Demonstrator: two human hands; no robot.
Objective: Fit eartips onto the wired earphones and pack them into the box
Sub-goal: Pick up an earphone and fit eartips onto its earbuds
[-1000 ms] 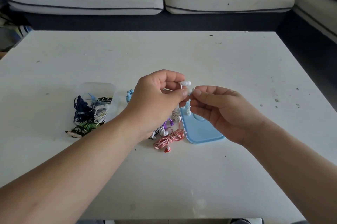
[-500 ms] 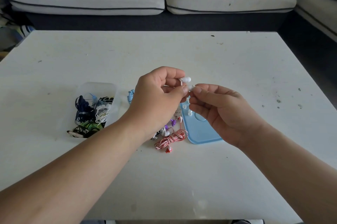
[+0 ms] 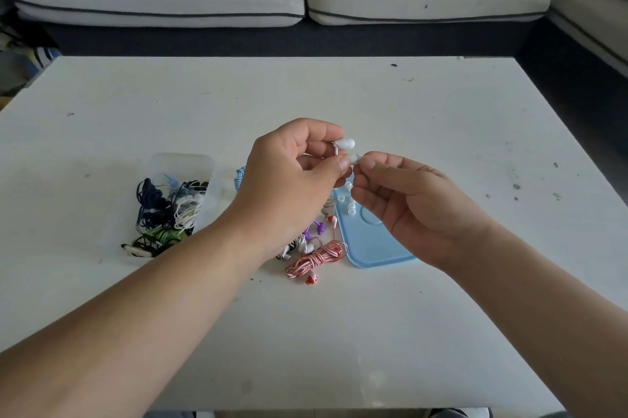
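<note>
- Both hands meet in the air over the middle of the counter (image 3: 441,118), nearer its front edge than its back one.
- The left hand (image 3: 295,179) has its grip closed on the white earphones (image 3: 346,144). One bud sticks out above the thumb, and the lower bud (image 3: 353,159) is pinched between thumb and forefinger.
- The lower bud lies with its long axis running across, left to right. Its free end points straight at the right hand (image 3: 418,210), which is the hand nearer that end.
- The right hand's grip is narrow, thumb and forefinger tips pressed on a small white piece at that free end. I take it for an eartip (image 3: 359,157), though it is too small to tell how far on it sits.
- As I judge it, the coming push has to go along that axis, right to left, while the left grip keeps the bud from turning. A tilt would let the soft tip fold or slip off.
- Under the hands lies the blue lid (image 3: 377,247) with loose eartips (image 3: 351,206) on it, just beside some red-and-white earphones (image 3: 316,257).
- The clear box (image 3: 180,166), with coiled earphones in it, sits toward the left edge, well apart from the hands. This white pair is not yet packed.
</note>
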